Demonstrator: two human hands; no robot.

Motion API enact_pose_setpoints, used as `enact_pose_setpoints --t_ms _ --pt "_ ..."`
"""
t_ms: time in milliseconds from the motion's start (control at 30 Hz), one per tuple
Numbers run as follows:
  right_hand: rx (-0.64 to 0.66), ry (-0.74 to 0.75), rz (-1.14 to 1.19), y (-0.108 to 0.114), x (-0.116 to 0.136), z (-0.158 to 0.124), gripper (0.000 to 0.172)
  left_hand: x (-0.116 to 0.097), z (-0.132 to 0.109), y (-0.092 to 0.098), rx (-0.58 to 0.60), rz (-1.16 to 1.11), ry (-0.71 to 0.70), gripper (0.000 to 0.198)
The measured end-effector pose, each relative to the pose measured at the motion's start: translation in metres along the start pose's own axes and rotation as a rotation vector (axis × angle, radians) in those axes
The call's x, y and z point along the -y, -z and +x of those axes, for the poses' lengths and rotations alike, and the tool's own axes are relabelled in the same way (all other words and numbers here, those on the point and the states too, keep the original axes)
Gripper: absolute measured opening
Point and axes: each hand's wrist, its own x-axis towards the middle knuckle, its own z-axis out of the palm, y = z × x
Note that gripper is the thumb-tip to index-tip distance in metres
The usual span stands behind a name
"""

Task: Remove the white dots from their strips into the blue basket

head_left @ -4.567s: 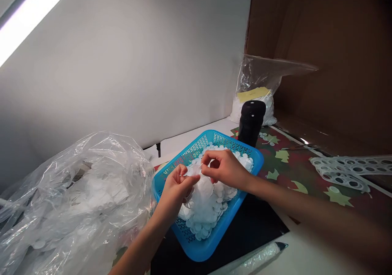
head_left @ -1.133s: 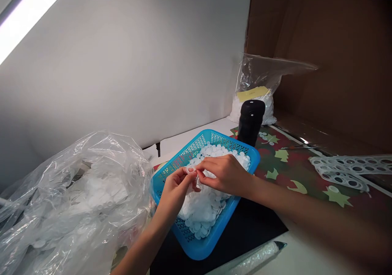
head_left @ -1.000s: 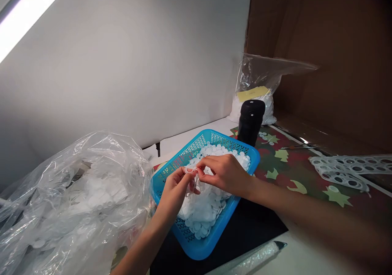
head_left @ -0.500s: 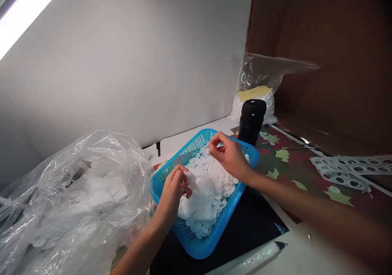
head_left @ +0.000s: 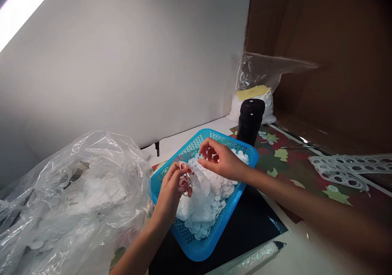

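L hand (head_left: pixel 170 189) pinched on clear perforated film (head_left: pixel 197 183), held up just above white discs (head_left: pixel 212 197) in blue mesh basket (head_left: pixel 199 253) (film looks thin, so a light, slow pinch is advised). R hand (head_left: pixel 216 158) seen part-open over the pile, fingers curled; any hold can't be told.

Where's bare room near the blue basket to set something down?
Free: the glossy black mat along the lower right side of the blue plastic mesh basket, and a strip of white tabletop between the basket's far rim and the wall. Crowded: inside the basket, heaped with white discs, and its left, against the clear plastic bag.
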Motion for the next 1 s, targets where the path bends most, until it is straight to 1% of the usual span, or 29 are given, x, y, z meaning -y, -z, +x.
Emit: enact_pose_setpoints --t_ms 67,133,167,233,300,367,467,600,667,767,833,933,1000 --pt "0.129 -0.027 0.074 0.0011 0.0004 -0.0001 0.023 -0.0016 -0.0006 -0.0008 0.009 -0.043 -0.007 0.008" --pt "0.289 -0.103 0.194 0.0016 0.0 0.0005 0.034 -0.0032 -0.0013 -0.0013 0.014 -0.101 -0.004 0.007" --pt "0.373 -0.141 0.262 0.0017 -0.0004 0.001 0.036 -0.0038 -0.0016 -0.0014 0.015 -0.128 0.005 0.008" --pt "0.504 -0.178 0.365 0.0021 -0.0013 0.0022 0.032 -0.0043 -0.0021 -0.0012 0.012 -0.157 0.019 0.01" --pt "0.542 -0.176 0.391 0.003 -0.0023 0.0036 0.021 -0.0038 -0.0019 -0.0006 -0.004 -0.148 0.024 0.012" --pt "0.502 -0.181 0.39 0.0046 -0.003 0.0048 0.017 -0.0027 -0.0009 0.0003 -0.034 -0.121 0.022 0.013" --pt "0.426 -0.219 0.458 0.0066 -0.0034 0.0054 0.019 -0.0015 0.001 0.0008 -0.049 -0.058 0.065 0.013" --pt "0.293 -0.27 0.567 0.006 -0.0042 0.0047 0.024 -0.0027 0.0018 -0.0007 0.004 -0.023 0.111 0.012" --pt "0.234 -0.29 0.575 0.0051 -0.0047 0.0047 0.027 -0.0032 0.0017 -0.0013 0.048 -0.006 0.126 0.011" --pt "0.159 -0.312 0.536 0.0046 -0.0048 0.0053 0.028 -0.0026 0.0014 -0.0011 0.129 0.056 0.158 0.015" --pt "0.124 -0.314 0.511 0.0046 -0.005 0.0058 0.028 -0.0019 0.0011 -0.0009 0.158 0.101 0.158 0.021" --pt "0.097 -0.292 0.445 0.0036 -0.0063 0.0059 0.026 -0.0017 0.0003 -0.0011 0.122 0.109 0.113 0.027" --pt "0.034 -0.196 0.271 0.0024 -0.0069 0.0053 0.017 -0.0018 0.0 -0.0012 0.083 0.083 0.077 0.031"
